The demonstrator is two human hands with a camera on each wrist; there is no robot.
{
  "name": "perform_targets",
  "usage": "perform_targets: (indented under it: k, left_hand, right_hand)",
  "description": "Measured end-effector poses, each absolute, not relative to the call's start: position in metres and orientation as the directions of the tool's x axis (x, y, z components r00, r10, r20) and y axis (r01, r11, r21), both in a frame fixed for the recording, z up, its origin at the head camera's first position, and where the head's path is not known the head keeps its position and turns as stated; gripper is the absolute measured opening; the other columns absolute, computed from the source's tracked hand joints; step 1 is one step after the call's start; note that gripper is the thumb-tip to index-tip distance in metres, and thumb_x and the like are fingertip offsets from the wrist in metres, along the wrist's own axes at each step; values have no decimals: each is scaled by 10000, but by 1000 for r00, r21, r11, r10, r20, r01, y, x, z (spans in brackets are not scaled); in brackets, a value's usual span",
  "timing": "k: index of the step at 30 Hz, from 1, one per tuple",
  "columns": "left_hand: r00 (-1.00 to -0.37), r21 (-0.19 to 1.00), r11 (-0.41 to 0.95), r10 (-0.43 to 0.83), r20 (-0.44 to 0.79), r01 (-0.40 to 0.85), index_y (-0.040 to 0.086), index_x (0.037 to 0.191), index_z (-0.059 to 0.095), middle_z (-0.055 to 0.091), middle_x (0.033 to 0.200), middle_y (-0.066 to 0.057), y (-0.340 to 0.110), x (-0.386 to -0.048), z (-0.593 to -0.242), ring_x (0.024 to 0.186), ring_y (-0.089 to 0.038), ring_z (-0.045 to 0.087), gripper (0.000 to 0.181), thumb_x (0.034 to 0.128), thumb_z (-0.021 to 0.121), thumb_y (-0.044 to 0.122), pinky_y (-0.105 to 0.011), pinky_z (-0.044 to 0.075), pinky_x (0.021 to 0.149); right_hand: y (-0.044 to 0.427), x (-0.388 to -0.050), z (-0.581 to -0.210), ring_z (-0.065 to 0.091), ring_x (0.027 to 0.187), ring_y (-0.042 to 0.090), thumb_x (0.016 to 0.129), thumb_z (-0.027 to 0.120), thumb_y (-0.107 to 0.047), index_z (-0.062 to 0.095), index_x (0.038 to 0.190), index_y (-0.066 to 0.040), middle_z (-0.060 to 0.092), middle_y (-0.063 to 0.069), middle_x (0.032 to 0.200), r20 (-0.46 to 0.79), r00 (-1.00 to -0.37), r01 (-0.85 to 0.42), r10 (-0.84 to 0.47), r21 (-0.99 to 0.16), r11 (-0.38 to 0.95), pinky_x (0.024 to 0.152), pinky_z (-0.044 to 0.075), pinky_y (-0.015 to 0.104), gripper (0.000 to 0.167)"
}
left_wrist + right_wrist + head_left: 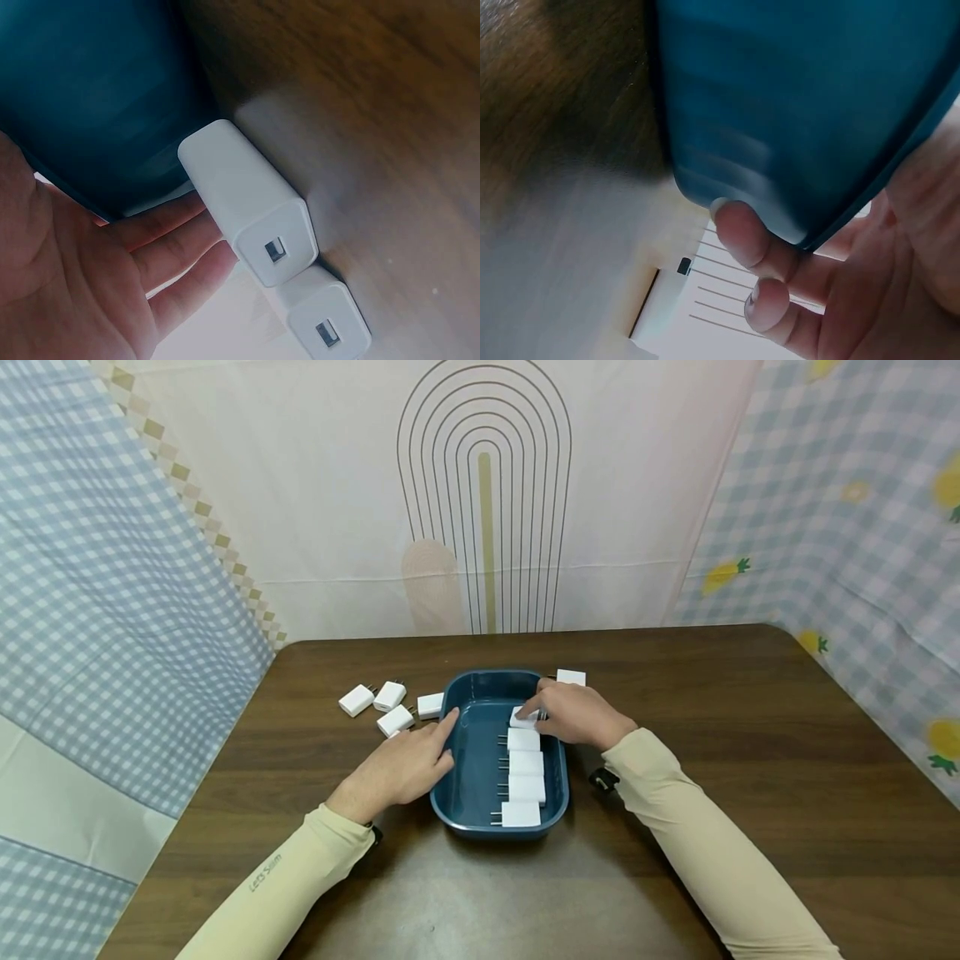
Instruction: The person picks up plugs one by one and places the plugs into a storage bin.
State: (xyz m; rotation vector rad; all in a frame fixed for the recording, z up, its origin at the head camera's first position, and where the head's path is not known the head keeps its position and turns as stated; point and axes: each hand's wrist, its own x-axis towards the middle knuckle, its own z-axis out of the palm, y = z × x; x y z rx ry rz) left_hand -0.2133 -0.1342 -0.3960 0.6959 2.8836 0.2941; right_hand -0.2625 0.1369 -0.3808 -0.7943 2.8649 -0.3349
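Note:
A blue tray point(471, 832) holds a column of white chargers point(525, 765) along its right side, most with prongs pointing left. My right hand point(583, 713) reaches over the right rim, index finger and thumb on the charger farthest back in the column point(522, 718). In the right wrist view, other fingers of this hand point(810, 277) bend outside the tray wall point(795, 112). At the left rim my left hand point(405, 767) has its index finger extended over the edge. The left wrist view shows that hand point(112, 270) beside the tray wall point(90, 97), fingers behind a charger point(247, 199).
On the wooden table point(712, 710), several loose chargers point(357, 700) lie left of the tray, one point(431, 706) close to its wall. Another charger point(571, 677) is behind the right hand, past the tray's back right corner. Patterned cloths hang behind and at both sides.

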Motion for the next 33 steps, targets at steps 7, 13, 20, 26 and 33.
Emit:
perform_targets:
  k: [7, 13, 20, 26, 33]
  left_hand:
    - [-879, 227, 873, 464, -110, 432, 89, 1618, 230, 523, 1518, -138, -134, -213, -396, 1287, -304, 603, 660, 1026, 421, 310, -464, 468, 1099]
    - [-880, 224, 874, 462, -113, 430, 95, 1620, 227, 531, 1510, -138, -134, -213, -396, 1266, -299, 615, 661, 1026, 417, 314, -461, 477, 1088]
    - [-878, 220, 872, 467, -110, 436, 88, 1618, 229, 524, 1516, -143, -134, -213, -396, 1283, -300, 606, 658, 1027, 413, 309, -461, 472, 1096]
    - [-877, 225, 872, 467, -111, 435, 88, 1618, 231, 521, 1520, -141, -134, -215, -397, 1291, -294, 601, 656, 1026, 414, 305, -464, 473, 1095]
    - [-877, 223, 872, 467, -111, 436, 91, 1619, 229, 517, 1525, -136, -133, -216, -398, 1289, -288, 603, 654, 1026, 413, 298, -459, 474, 1094]
  right_hand:
    - [136, -261, -381, 563, 817, 169, 932, 713, -169, 781, 1179, -217, 662, 91, 1064, -86, -855, -484, -511, -225, 846, 629, 493, 255, 260]
    - [135, -261, -382, 601, 861, 164, 942, 717, -232, 787, 1163, -219, 694, 84, 1096, -80, -858, -487, -508, -189, 853, 700, 567, 309, 233]
    - [135, -261, -382, 633, 920, 170, 950, 706, -231, 781, 1176, -215, 709, 77, 1129, -79, -860, -485, -505, -185, 855, 764, 592, 356, 239]
    - [136, -261, -382, 677, 1087, 225, 959, 692, -216, 785, 1164, -185, 730, 77, 1201, -82, -858, -485, -507, -195, 852, 913, 584, 436, 228]
    - [136, -260, -383, 656, 1201, 272, 966, 677, -206, 782, 1156, -146, 709, 99, 1280, -76, -866, -474, -495, -196, 859, 995, 549, 486, 225]
